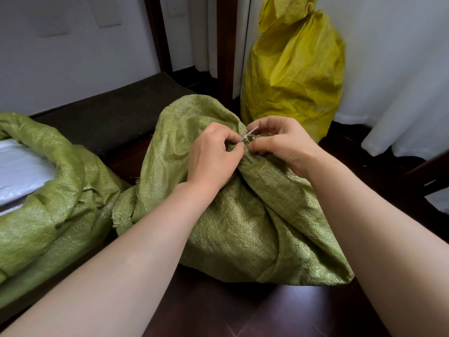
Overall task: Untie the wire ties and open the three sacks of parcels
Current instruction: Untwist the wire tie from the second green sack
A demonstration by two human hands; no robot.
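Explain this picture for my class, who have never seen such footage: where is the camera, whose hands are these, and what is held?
There is no machine. One camera sits on a person's head and looks down at their two bare hands. The left hand and right hand both pinch a wire tie at the gathered neck of the middle green sack, which lies on a dark wooden floor. At left, the open green sack shows white parcels. Behind, a yellow sack stands upright, its top bunched shut.
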